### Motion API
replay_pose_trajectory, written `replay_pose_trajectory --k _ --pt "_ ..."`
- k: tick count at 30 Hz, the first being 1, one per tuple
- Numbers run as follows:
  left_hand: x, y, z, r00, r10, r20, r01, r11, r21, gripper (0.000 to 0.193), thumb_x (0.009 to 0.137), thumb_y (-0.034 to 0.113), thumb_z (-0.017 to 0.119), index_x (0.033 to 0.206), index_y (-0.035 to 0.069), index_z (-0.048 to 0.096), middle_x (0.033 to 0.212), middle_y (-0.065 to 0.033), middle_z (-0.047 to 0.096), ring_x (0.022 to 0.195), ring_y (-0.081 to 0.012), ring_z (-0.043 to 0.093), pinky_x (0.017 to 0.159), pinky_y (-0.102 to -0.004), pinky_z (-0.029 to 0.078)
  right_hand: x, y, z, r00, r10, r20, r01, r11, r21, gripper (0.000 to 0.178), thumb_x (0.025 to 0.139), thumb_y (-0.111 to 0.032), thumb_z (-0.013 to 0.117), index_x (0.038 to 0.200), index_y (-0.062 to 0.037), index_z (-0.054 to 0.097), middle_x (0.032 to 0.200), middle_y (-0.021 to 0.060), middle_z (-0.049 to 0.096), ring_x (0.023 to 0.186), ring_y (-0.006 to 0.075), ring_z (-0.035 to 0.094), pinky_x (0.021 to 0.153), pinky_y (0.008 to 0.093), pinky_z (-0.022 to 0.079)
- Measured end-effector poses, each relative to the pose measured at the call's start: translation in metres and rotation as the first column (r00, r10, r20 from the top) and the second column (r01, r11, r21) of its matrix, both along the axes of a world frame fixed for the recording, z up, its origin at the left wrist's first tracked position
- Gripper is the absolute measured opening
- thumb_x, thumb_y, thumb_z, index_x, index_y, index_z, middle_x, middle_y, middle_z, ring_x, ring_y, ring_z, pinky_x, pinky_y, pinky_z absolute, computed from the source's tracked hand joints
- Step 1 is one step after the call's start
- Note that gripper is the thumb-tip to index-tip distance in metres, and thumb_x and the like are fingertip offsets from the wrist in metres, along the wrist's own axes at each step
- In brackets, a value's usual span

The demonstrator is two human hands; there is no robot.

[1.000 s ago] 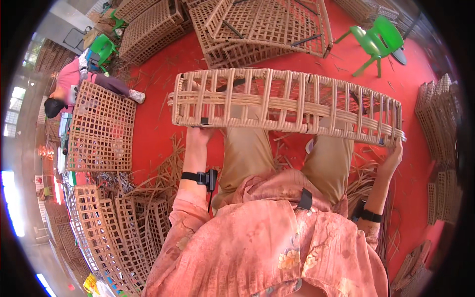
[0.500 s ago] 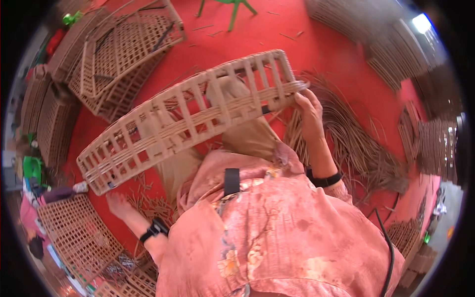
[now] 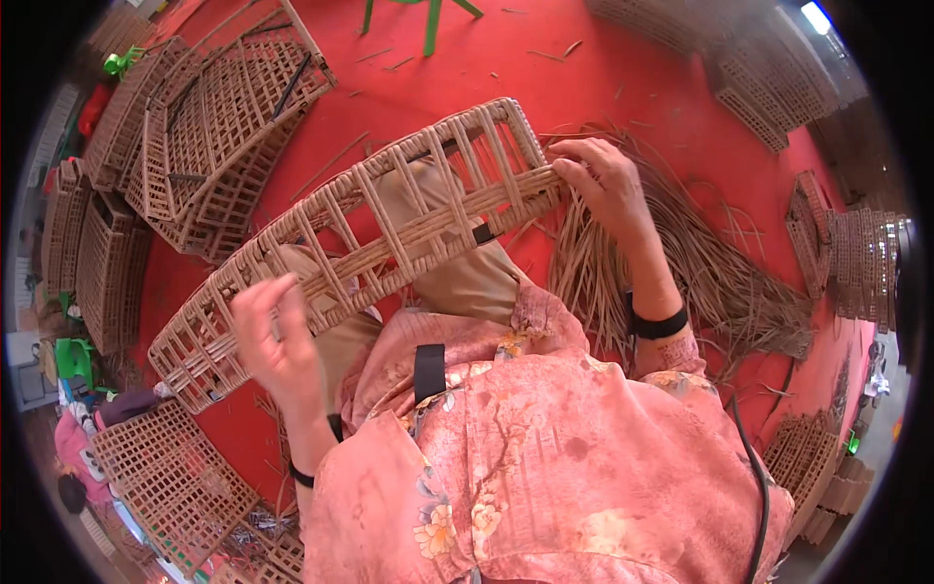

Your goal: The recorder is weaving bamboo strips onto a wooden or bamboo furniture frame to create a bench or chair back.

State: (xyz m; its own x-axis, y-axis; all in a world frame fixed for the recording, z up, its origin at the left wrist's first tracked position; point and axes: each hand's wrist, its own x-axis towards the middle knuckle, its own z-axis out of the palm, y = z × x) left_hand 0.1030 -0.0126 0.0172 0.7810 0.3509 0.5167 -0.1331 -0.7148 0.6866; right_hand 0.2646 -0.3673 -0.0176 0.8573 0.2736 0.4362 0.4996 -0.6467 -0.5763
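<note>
A long, curved woven basket frame [image 3: 389, 209] with open slats and brown rattan-like strands lies slanted across my knees. My right hand [image 3: 608, 185] grips its right end, the thumb at the edge and the fingers bent over it; the exact contact is partly hidden. My left hand [image 3: 277, 341] is raised over the near side of the frame's left half. Its fingers are loosely curled, with a gap beside the thumb and nothing visible in them. A dark piece [image 3: 484, 234] shows on the frame's lower edge.
Loose brown strands [image 3: 671, 253] lie in a heap beside my right arm. Woven panels [image 3: 233, 117] are stacked at far left, and another lattice panel [image 3: 175, 457] lies at near left. Green stool legs [image 3: 431, 29] stand on the red floor ahead. A black cable [image 3: 754, 457] runs down my right side.
My left hand has risen from below the frame's left end and moved right, over the frame. The frame and my right hand have shifted slightly; the right fingers now bend over its end.
</note>
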Motion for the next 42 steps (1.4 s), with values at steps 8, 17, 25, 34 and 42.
replay_pose_trajectory --k 8,17,25,34,42 --pt "0.078 -0.065 0.007 0.929 -0.31 -0.201 0.362 0.876 0.319 0.012 0.084 0.01 0.075 0.095 0.007 0.074 0.109 -0.0074 0.063 0.104 -0.0263 0.058 0.092 -0.0389 0.043 0.025 -0.022 0.02 0.832 0.294 -0.47 -0.248 0.956 0.159 0.018 0.089 -0.02 0.076 0.096 -0.0036 0.075 0.085 0.0022 0.063 0.081 0.0135 0.059 0.073 0.0313 0.049" --pt "0.093 -0.073 0.019 0.897 -0.35 -0.27 0.44 0.766 0.469 0.015 0.08 0.015 0.078 0.092 0.008 0.074 0.126 -0.0074 0.059 0.123 -0.0284 0.051 0.104 -0.0448 0.033 0.058 -0.009 0.027 0.887 0.339 -0.314 -0.319 0.941 0.116 0.011 0.089 -0.013 0.074 0.093 -0.0025 0.072 0.087 0.0049 0.064 0.078 0.0133 0.062 0.07 0.0308 0.052" --pt "0.112 -0.069 0.013 0.916 -0.355 -0.19 0.394 0.692 0.606 0.02 0.076 0.016 0.08 0.088 0.005 0.067 0.134 -0.0077 0.055 0.132 -0.0277 0.048 0.107 -0.0483 0.034 0.062 0.01 0.018 0.936 0.297 -0.19 -0.244 0.934 0.262 0.015 0.091 -0.014 0.072 0.096 0.0003 0.07 0.088 0.0057 0.067 0.082 0.0142 0.066 0.072 0.0303 0.055" --pt "0.127 -0.055 0.011 0.818 -0.497 -0.29 0.575 0.728 0.374 0.017 0.08 0.01 0.076 0.082 0.003 0.061 0.144 -0.0149 0.052 0.124 -0.0317 0.053 0.105 -0.0465 0.038 0.061 0.013 0.003 0.947 0.268 -0.177 -0.196 0.919 0.343 0.017 0.092 -0.015 0.073 0.098 0.0006 0.071 0.088 0.0046 0.07 0.083 0.0118 0.066 0.073 0.0297 0.054" --pt "0.142 -0.061 0.006 0.908 -0.37 -0.196 0.38 0.925 0.017 0.014 0.089 0.005 0.068 0.085 0.0 0.056 0.106 -0.0154 0.069 0.09 -0.0288 0.066 0.08 -0.0363 0.052 0.078 0.035 0.01 0.978 0.177 -0.11 -0.132 0.935 0.33 0.018 0.091 -0.017 0.074 0.098 0.0001 0.072 0.085 0.0048 0.07 0.08 0.012 0.065 0.073 0.029 0.053"
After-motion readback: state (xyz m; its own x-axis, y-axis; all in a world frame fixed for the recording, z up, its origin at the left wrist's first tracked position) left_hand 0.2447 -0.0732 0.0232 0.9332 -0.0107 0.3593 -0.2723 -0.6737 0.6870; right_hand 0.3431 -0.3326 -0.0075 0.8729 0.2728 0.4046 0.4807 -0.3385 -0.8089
